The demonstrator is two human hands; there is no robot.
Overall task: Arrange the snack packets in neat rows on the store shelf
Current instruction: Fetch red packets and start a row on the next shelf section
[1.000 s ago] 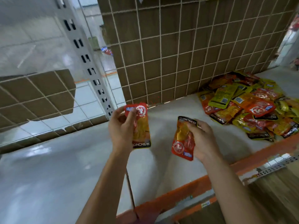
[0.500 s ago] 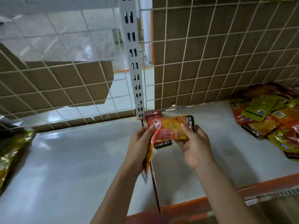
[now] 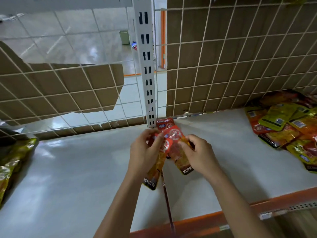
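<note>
The fingers of the left hand are closed on the upper edge of one snack packet, which hangs slack below the palm. The fingers of the right hand pinch a second packet near its red top. Both packets overlap at 12 o'clock from the wrists, just above the shelf. A placed packet lies flat at the back, beside the upright post. The film appears thin, light, floppy and probably slick; grip the sealed edges, not the filled middle. The loose pile lies at 2 o'clock.
</note>
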